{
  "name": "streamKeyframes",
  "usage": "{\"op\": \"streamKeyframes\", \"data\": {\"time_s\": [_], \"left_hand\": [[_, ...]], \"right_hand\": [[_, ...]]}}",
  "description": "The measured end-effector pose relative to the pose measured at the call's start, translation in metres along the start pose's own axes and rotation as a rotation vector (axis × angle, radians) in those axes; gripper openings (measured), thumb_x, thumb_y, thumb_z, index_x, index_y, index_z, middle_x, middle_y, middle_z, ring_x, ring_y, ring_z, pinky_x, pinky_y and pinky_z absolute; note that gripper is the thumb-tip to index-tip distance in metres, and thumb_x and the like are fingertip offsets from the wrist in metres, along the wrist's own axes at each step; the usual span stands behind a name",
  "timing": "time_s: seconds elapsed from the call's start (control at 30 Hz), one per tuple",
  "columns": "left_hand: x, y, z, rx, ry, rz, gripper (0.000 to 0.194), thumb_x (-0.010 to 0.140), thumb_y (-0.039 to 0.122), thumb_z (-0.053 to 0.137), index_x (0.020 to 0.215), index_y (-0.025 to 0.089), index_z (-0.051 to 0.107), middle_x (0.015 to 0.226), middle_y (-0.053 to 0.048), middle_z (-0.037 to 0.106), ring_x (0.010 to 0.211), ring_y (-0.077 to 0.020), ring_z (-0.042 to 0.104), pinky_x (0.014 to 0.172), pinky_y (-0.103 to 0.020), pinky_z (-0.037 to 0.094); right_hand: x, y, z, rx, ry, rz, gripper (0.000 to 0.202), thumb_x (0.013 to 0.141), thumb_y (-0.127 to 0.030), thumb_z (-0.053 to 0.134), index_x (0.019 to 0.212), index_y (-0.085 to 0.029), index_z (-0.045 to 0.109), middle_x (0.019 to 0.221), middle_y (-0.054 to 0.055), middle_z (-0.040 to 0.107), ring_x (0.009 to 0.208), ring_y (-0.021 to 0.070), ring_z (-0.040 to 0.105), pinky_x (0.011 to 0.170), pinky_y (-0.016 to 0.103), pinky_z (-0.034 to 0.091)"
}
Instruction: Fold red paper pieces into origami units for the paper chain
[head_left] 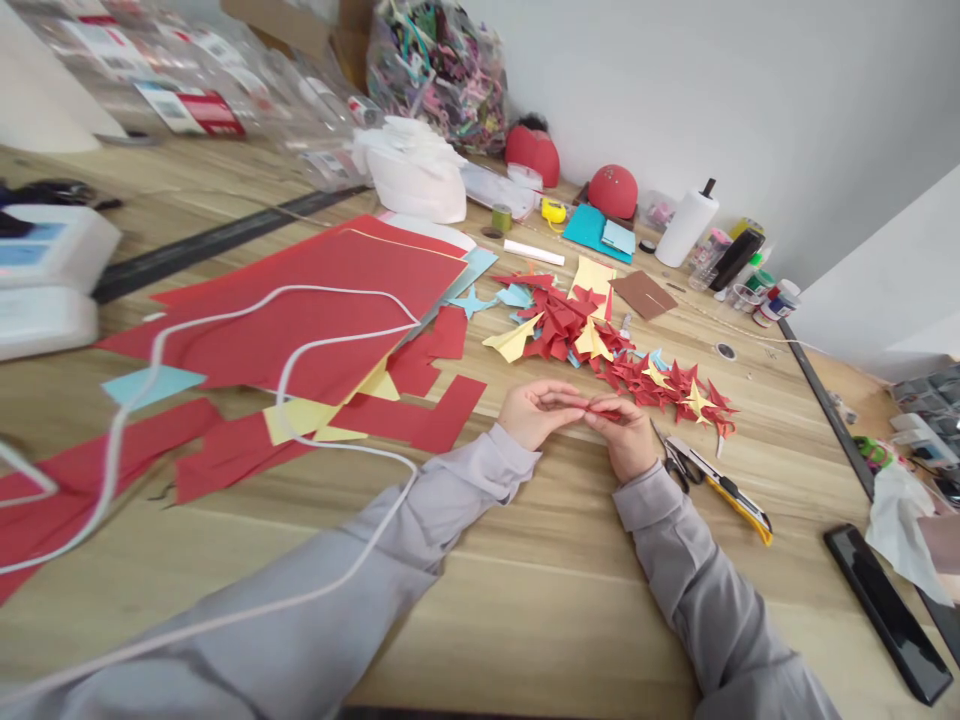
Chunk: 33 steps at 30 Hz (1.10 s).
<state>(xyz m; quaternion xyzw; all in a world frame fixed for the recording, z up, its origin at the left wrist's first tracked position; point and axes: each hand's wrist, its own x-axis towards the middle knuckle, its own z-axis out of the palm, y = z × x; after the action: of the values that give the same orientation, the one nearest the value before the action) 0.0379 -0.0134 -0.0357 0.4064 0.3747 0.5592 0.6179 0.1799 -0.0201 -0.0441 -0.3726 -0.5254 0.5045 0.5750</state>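
Note:
Over the middle of the wooden table, my left hand and my right hand meet at the fingertips. Both pinch a small piece of red paper, mostly covered by the fingers, so its shape is unclear. Just beyond the hands lies a heap of folded red paper stars, mixed with yellow and light blue ones. A second row of red stars stretches to the right. Beside my right hand rest black scissors and a yellow box cutter.
Large red paper sheets and cut scraps cover the left side. A white cable loops over them and my left sleeve. A black phone-like slab lies at right. Along the wall stand a white roll, bottles and a stuffed plastic bag.

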Motion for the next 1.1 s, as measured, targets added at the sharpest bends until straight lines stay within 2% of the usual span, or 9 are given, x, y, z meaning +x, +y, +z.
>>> {"op": "streamKeyframes", "data": {"time_s": [0.27, 0.4, 0.6, 0.7, 0.8, 0.87, 0.97, 1.1], "left_hand": [[-0.002, 0.003, 0.004, -0.037, 0.000, -0.082, 0.033, 0.040, 0.022, 0.079, 0.065, 0.012, 0.061, 0.059, -0.003, 0.068, 0.057, -0.0154, 0.064, 0.062, -0.028, 0.054], [-0.002, 0.005, 0.005, -0.072, -0.008, -0.122, 0.034, 0.038, 0.023, 0.079, 0.064, 0.011, 0.061, 0.055, -0.002, 0.066, 0.052, -0.0140, 0.062, 0.058, -0.027, 0.053], [0.000, 0.006, 0.004, -0.060, 0.020, -0.126, 0.033, 0.042, 0.024, 0.078, 0.066, 0.011, 0.060, 0.053, -0.001, 0.064, 0.051, -0.0133, 0.061, 0.056, -0.026, 0.053], [-0.002, 0.002, 0.006, 0.025, -0.009, -0.114, 0.030, 0.044, 0.022, 0.077, 0.066, 0.011, 0.060, 0.052, -0.001, 0.063, 0.048, -0.0127, 0.059, 0.048, -0.024, 0.051], [-0.005, -0.004, 0.006, 0.144, -0.046, -0.081, 0.028, 0.046, 0.022, 0.075, 0.070, 0.012, 0.062, 0.053, 0.000, 0.062, 0.045, -0.0113, 0.055, 0.038, -0.021, 0.045], [-0.005, -0.008, 0.006, 0.202, -0.075, -0.065, 0.028, 0.049, 0.023, 0.074, 0.073, 0.013, 0.063, 0.056, -0.001, 0.062, 0.045, -0.0107, 0.054, 0.036, -0.020, 0.043], [-0.005, -0.013, 0.005, 0.246, -0.095, -0.039, 0.029, 0.053, 0.026, 0.072, 0.077, 0.012, 0.064, 0.063, -0.003, 0.065, 0.049, -0.0115, 0.056, 0.040, -0.022, 0.045], [-0.002, -0.015, 0.003, 0.221, -0.056, 0.008, 0.032, 0.053, 0.024, 0.072, 0.082, 0.012, 0.064, 0.067, -0.005, 0.066, 0.056, -0.0130, 0.059, 0.053, -0.025, 0.049]], "right_hand": [[-0.001, 0.001, -0.002, -0.057, 0.018, -0.001, 0.003, 0.065, -0.020, 0.068, 0.066, -0.021, 0.066, 0.072, -0.001, 0.062, 0.064, 0.0116, 0.055, 0.065, 0.028, 0.044], [-0.001, 0.001, -0.002, -0.035, 0.038, 0.045, 0.006, 0.065, -0.024, 0.068, 0.067, -0.020, 0.065, 0.068, -0.001, 0.061, 0.060, 0.0112, 0.053, 0.062, 0.028, 0.043], [0.001, 0.005, -0.002, 0.038, 0.171, 0.093, 0.012, 0.066, -0.029, 0.068, 0.065, -0.019, 0.063, 0.058, -0.003, 0.057, 0.054, 0.0089, 0.048, 0.057, 0.025, 0.039], [0.001, 0.004, -0.002, 0.021, 0.210, 0.096, 0.014, 0.065, -0.031, 0.068, 0.063, -0.018, 0.062, 0.057, -0.003, 0.057, 0.053, 0.0089, 0.048, 0.056, 0.025, 0.038], [0.000, 0.002, -0.002, -0.046, 0.178, 0.092, 0.014, 0.064, -0.030, 0.068, 0.060, -0.018, 0.061, 0.058, -0.003, 0.057, 0.056, 0.0100, 0.048, 0.059, 0.026, 0.039], [-0.001, 0.001, -0.003, -0.086, 0.131, 0.069, 0.014, 0.064, -0.029, 0.068, 0.058, -0.019, 0.061, 0.059, -0.003, 0.056, 0.058, 0.0103, 0.048, 0.061, 0.026, 0.039], [-0.001, -0.001, -0.003, -0.130, 0.066, 0.037, 0.013, 0.065, -0.027, 0.067, 0.056, -0.019, 0.061, 0.059, -0.004, 0.053, 0.059, 0.0098, 0.046, 0.061, 0.025, 0.038], [-0.002, -0.004, -0.001, -0.207, 0.007, -0.002, 0.012, 0.068, -0.025, 0.065, 0.057, -0.020, 0.063, 0.059, -0.003, 0.055, 0.060, 0.0106, 0.048, 0.063, 0.027, 0.038]]}}
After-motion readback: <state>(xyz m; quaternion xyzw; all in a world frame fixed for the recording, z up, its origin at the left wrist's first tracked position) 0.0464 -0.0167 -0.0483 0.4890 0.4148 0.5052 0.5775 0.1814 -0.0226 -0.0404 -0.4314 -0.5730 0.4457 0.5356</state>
